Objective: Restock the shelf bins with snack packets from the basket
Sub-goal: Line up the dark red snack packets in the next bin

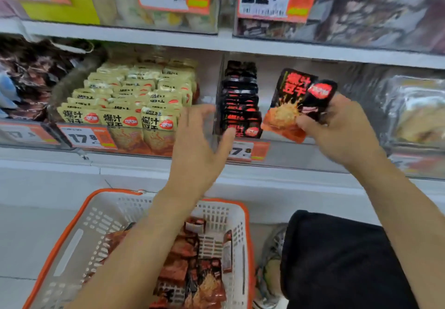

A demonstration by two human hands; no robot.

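Right hand (342,128): clamps black snack packets (298,101) beside the bin row (240,96); light, floppy, slippery; pinch edges
Left hand (199,140): fingers apart, empty

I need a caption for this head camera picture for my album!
Right hand holds black-and-red snack packets at the clear shelf bin; open left hand reaches beside, above the orange-rimmed white basket.
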